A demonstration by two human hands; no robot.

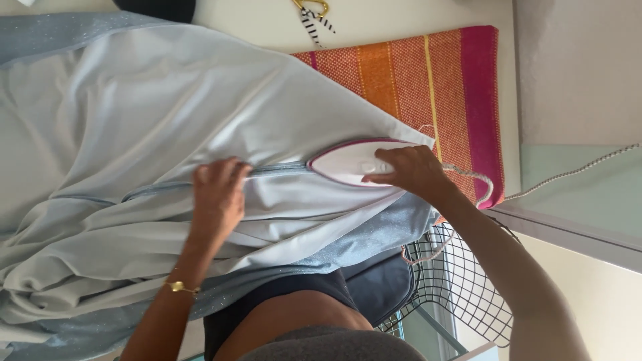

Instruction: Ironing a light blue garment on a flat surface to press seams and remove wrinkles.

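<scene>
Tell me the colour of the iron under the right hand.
The iron is white with a magenta-pink rim, seen in the head view, gripped by the right hand.

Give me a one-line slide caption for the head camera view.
Right hand presses a white and pink iron along pale blue fabric while the left hand holds it flat.
</scene>
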